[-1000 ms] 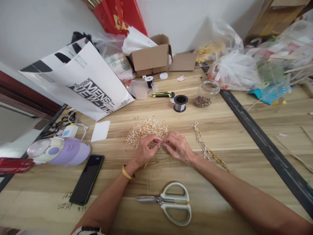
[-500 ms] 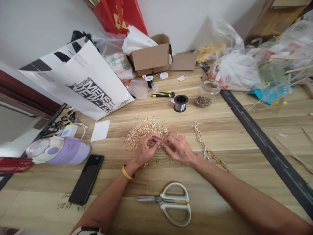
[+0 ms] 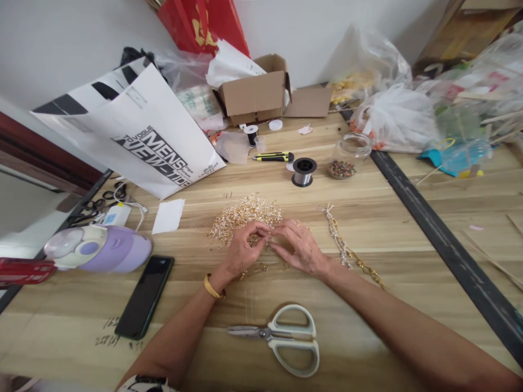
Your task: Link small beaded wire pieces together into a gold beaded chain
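My left hand (image 3: 246, 243) is closed in a pinch at the near edge of a pile of small gold and clear charms (image 3: 241, 215). My right hand (image 3: 300, 246) meets it fingertip to fingertip, thumb and forefinger bent close together. Whatever lies between the fingertips is too small to make out. Under my left wrist a short gold-coloured strand (image 3: 255, 269) lies on the table. To the right of my right hand is a longer strand of gold and clear links (image 3: 342, 247). White-handled scissors (image 3: 281, 337) lie nearer to me, blades pointing left.
Behind the pile are a spool of clear line (image 3: 303, 172), a box cutter (image 3: 273, 157) and a glass jar of beads (image 3: 346, 158). A phone (image 3: 145, 296) and a purple bottle (image 3: 116, 249) lie left. Bags and a cardboard box (image 3: 255, 92) line the back.
The right thumb and forefinger have shifted slightly at the left fingertips. Both hands stay in nearly the same place, and the view has moved a little.
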`<state>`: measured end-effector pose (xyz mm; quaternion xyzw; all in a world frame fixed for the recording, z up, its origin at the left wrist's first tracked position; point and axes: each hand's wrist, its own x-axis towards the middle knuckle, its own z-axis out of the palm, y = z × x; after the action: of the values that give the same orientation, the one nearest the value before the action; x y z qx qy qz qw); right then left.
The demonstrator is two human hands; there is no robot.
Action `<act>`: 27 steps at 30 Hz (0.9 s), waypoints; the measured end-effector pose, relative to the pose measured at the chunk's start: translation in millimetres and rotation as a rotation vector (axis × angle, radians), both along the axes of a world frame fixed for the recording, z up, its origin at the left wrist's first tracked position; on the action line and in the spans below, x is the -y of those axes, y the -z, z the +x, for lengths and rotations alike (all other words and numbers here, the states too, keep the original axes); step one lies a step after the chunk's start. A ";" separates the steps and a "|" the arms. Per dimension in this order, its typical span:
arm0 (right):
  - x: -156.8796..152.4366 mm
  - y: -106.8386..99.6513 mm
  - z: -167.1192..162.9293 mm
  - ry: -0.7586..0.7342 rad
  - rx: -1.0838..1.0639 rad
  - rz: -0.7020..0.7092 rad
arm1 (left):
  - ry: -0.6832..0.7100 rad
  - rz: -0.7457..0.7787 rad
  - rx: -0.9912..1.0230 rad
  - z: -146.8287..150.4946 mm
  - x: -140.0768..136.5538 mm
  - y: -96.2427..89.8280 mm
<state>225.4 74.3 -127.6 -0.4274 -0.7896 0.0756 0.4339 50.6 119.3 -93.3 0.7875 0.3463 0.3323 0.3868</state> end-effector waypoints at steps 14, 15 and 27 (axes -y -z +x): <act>-2.6 0.4 0.0 0.006 -0.009 -0.028 | 0.001 0.093 -0.067 -5.0 -2.4 -5.7; -2.3 0.5 0.0 0.006 -0.007 -0.033 | 0.009 0.087 -0.079 -5.6 -3.1 -7.3; 2.6 -2.3 0.2 0.004 -0.211 -0.025 | 0.008 0.123 -0.287 -23.1 -21.7 -30.9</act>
<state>225.6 71.6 -125.4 -0.4243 -0.7376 0.1291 0.5092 27.5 141.0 -62.4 0.8505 0.3739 0.2354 0.2854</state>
